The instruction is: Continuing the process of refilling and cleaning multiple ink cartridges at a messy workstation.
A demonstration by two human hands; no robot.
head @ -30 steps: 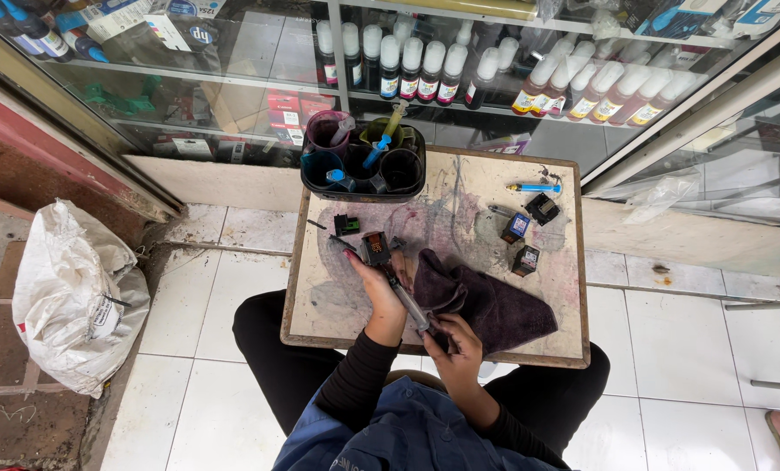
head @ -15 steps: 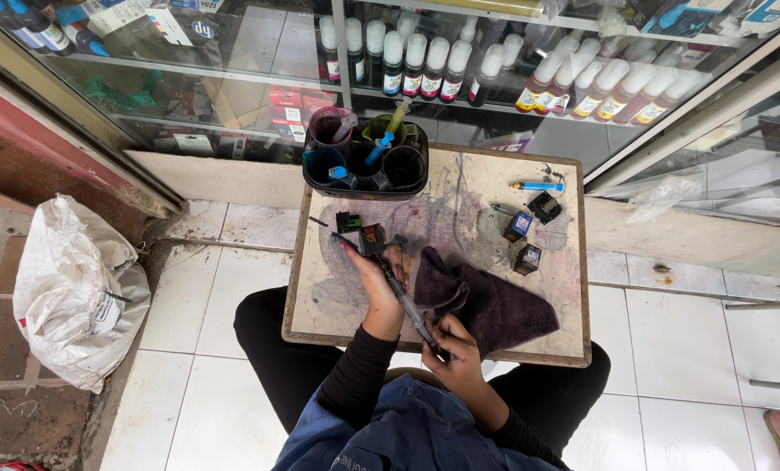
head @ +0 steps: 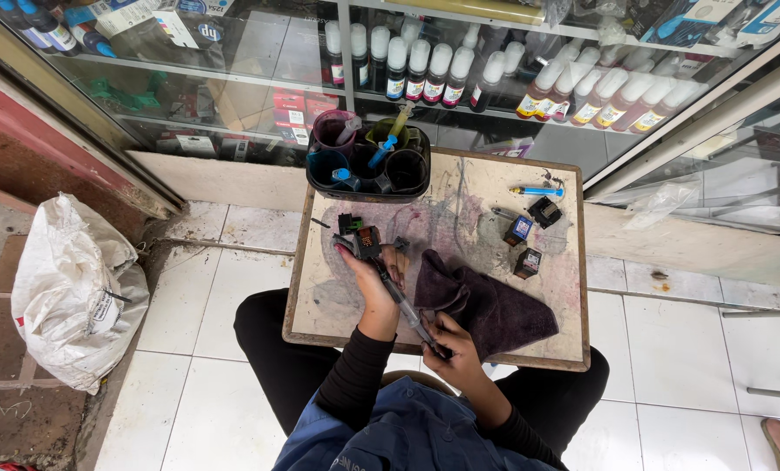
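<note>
Left hand (head: pixel 374 283) grip clamped on cartridge (head: pixel 366 242) — right hand (head: pixel 454 349) clamped on syringe (head: pixel 403 301).

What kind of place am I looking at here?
Probably a small printer-ink refill stall: a glass case of ink bottles, loose ink cartridges on a stained small table, and a syringe in the person's hands.

White tiled floor (head: pixel 198 305), glass display case (head: pixel 233 78)
</note>
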